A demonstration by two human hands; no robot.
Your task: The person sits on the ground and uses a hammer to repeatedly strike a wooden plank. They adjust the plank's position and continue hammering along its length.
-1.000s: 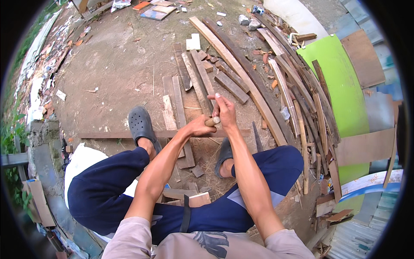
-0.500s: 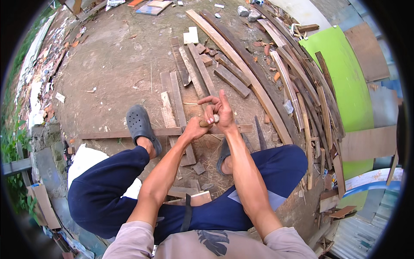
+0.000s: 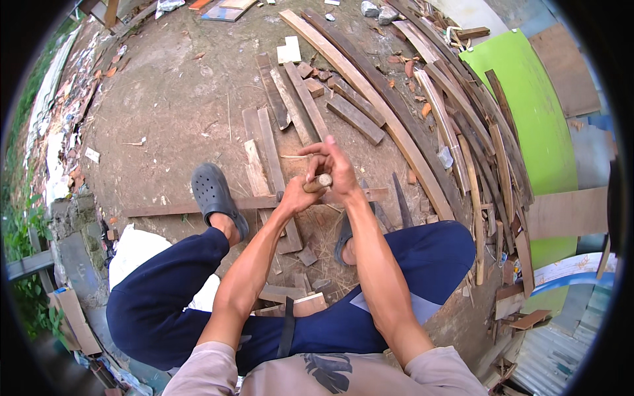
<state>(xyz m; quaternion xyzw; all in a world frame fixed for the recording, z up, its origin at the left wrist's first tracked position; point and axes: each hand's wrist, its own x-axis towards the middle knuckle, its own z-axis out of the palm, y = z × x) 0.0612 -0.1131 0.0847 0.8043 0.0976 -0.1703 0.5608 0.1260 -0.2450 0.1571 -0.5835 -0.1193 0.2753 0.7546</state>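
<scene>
My left hand is closed around a round wooden handle, whose pale butt end sticks out toward my right hand. A small dark end shows on the other side of the fist; whether it belongs to the same tool I cannot tell. My right hand is right beside the butt end, thumb raised and fingers partly stretched and apart, seemingly holding nothing. Below both hands a brown wooden plank lies crosswise on the ground, passing by my left clog.
Several loose boards lie ahead of my hands. Long beams and a scrap-wood pile run along the right, beside a bright green panel. A dark pointed strip lies near my right knee. A white sack is by my left leg.
The handle has tipped, so its butt end now points up more toward me. My right hand's fingers have curled in a little and it has shifted slightly left.
</scene>
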